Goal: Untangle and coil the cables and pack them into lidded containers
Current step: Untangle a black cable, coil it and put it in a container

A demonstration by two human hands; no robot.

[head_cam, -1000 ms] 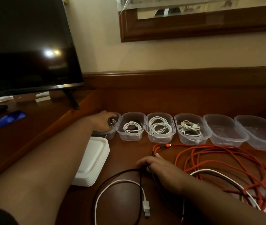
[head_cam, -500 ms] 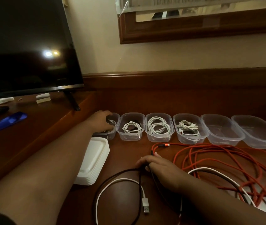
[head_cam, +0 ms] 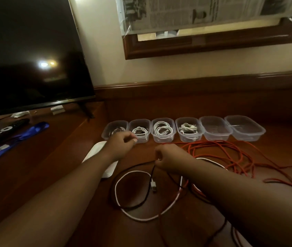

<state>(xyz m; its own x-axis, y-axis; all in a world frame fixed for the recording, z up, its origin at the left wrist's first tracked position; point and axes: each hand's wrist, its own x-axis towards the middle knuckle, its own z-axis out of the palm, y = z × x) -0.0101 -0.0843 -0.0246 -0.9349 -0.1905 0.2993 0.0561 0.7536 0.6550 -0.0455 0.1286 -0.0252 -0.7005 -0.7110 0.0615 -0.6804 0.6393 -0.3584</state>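
Several clear plastic containers (head_cam: 214, 130) stand in a row at the back of the wooden surface; the left ones hold coiled white cables (head_cam: 162, 130), the two on the right hold nothing. My left hand (head_cam: 122, 145) hovers in front of the leftmost container (head_cam: 106, 134), fingers curled loosely with nothing in them. My right hand (head_cam: 170, 158) is raised and pinches a black cable (head_cam: 132, 205) that hangs down from it. A white cable (head_cam: 122, 177) with a USB plug loops below. A tangled orange cable (head_cam: 231, 154) lies to the right.
A stack of white lids (head_cam: 97, 150) lies under my left forearm. On a raised shelf at left stand a dark TV (head_cam: 31, 54), a remote (head_cam: 4, 130) and a blue strap (head_cam: 25, 134). A framed mirror (head_cam: 209, 43) hangs on the wall.
My left hand has left the leftmost container and drawn back towards me. My right hand has lifted off the surface, closing on the black cable. The camera has tilted up.
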